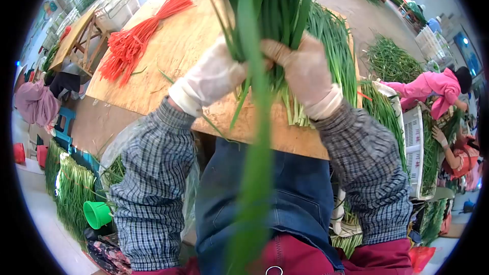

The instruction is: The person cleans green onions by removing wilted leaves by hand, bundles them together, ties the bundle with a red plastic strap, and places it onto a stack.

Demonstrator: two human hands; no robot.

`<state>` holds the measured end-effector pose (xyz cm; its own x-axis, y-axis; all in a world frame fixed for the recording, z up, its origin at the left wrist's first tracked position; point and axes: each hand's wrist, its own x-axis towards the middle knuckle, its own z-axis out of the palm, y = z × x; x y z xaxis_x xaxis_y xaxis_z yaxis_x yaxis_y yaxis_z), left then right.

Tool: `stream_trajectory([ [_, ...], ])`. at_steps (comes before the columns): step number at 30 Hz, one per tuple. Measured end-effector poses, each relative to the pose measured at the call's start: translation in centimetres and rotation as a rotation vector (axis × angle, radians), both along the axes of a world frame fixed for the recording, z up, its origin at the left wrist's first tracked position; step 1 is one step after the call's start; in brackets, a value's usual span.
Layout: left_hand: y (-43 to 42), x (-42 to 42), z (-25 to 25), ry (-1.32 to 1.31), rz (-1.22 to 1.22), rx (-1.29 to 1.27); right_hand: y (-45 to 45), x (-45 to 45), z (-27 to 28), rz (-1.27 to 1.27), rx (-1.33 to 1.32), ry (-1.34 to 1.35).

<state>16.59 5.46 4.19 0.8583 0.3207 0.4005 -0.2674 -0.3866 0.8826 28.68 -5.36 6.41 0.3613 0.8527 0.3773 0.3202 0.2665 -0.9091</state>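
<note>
A bunch of long, flat green garlic chives (275, 7) stands upright between my gloved hands above the table's front part. My left hand (216, 74) is closed around the left side of the bunch. On the other side, my right hand (308, 66) grips it with the fingers wrapped in front. One blurred leaf hangs down close to the camera and covers part of the left fingers. More chives (336, 51) lie on the table beside my right hand, their pale stem ends toward me. Red ties (137, 40) lie in a bundle at the table's left.
The wooden table (158, 89) reaches up to my body. A white crate (415, 147) with greens stands at the right, near a person in pink (433, 89). Stacked chives (74, 186) and a green bucket (97, 214) are at lower left. Another person (38, 102) sits at far left.
</note>
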Motion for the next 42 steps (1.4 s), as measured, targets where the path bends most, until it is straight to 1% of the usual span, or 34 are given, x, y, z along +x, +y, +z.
stream_trajectory([
  [1, 0.1, 0.8, 1.3, 0.01, 0.004, 0.091, -0.3, 0.7, 1.1, -0.017, -0.007, -0.01],
  [3, -0.8, 2.3, 4.2, 0.147, 0.038, 0.054, -0.8, 2.8, 3.1, -0.054, -0.019, -0.033],
  [5, -1.8, 4.5, 5.7, 0.17, 0.057, 0.047, -1.6, 6.0, 4.3, 0.026, -0.063, -0.063],
  [6, -2.4, 5.7, 6.0, 0.132, 0.072, 0.069, -2.0, 6.3, 4.8, 0.059, -0.049, 0.334],
  [7, -3.1, 6.6, 6.3, 0.176, 0.099, 0.068, -2.4, 7.2, 4.8, 0.04, -0.076, 0.362],
  [9, -3.7, 9.7, 4.2, 0.142, -0.035, -0.185, -3.4, 9.8, 4.0, 0.004, -0.132, 0.421],
  [11, -4.5, 12.7, 1.8, 0.119, -0.051, -0.265, -4.3, 11.5, 2.5, -0.124, -0.15, 0.465],
  [13, -5.6, 14.3, 1.0, 0.217, 0.027, -0.353, -4.8, 13.2, 0.4, -0.21, -0.138, 0.463],
  [15, -5.8, 15.9, -0.9, 0.204, 0.109, -0.325, -4.9, 14.2, -1.5, -0.232, -0.127, 0.535],
  [16, -6.0, 16.0, -1.5, 0.225, 0.115, -0.298, -4.9, 15.1, -2.4, -0.254, -0.144, 0.513],
  [19, -6.7, 16.3, -2.2, 0.338, 0.294, -0.07, -4.8, 16.3, -4.3, -0.363, -0.193, 0.415],
  [20, -6.5, 16.7, -2.7, 0.29, 0.31, 0.113, -4.6, 16.5, -4.8, -0.405, -0.21, 0.376],
  [23, -6.9, 16.9, -3.7, 0.401, 0.497, 0.147, -4.5, 16.8, -6.1, -0.49, -0.242, 0.317],
  [24, -6.8, 17.3, -4.5, 0.355, 0.533, 0.131, -4.4, 16.7, -6.6, -0.524, -0.239, 0.208],
  [27, -7.4, 17.1, -4.4, 0.249, 0.689, 0.121, -4.5, 15.0, -6.0, -0.591, -0.158, 0.091],
  [28, -7.8, 16.9, -4.1, 0.25, 0.714, 0.151, -4.1, 15.3, -6.8, -0.758, -0.246, -0.116],
  [31, -7.5, 17.9, -6.1, 0.127, 0.895, 0.416, -4.2, 15.8, -7.6, -0.832, -0.062, -0.431],
  [34, -7.9, 17.5, -5.4, 0.298, 0.887, 0.414, -3.9, 15.8, -6.9, -0.589, 0.09, -0.726],
  [35, -7.9, 17.6, -5.6, 0.287, 0.86, 0.417, -3.9, 15.8, -6.6, -0.505, 0.141, -0.821],
  [36, -7.7, 17.6, -5.9, 0.277, 0.831, 0.421, -3.7, 15.8, -6.4, -0.444, 0.127, -0.949],
  [39, -6.4, 16.8, -5.4, 0.291, 0.715, 0.485, -3.1, 16.1, -7.3, -0.215, -0.134, -0.862],
  [40, -6.3, 16.1, -5.0, 0.314, 0.696, 0.511, -3.1, 16.2, -7.4, -0.227, -0.203, -0.882],
  [41, -6.6, 15.0, -4.0, 0.335, 0.675, 0.539, -3.2, 16.1, -7.3, -0.228, -0.207, -0.885],
  [42, -7.2, 14.0, -3.6, 0.248, 0.656, 0.523, -3.3, 16.0, -7.3, -0.232, -0.21, -0.886],
])
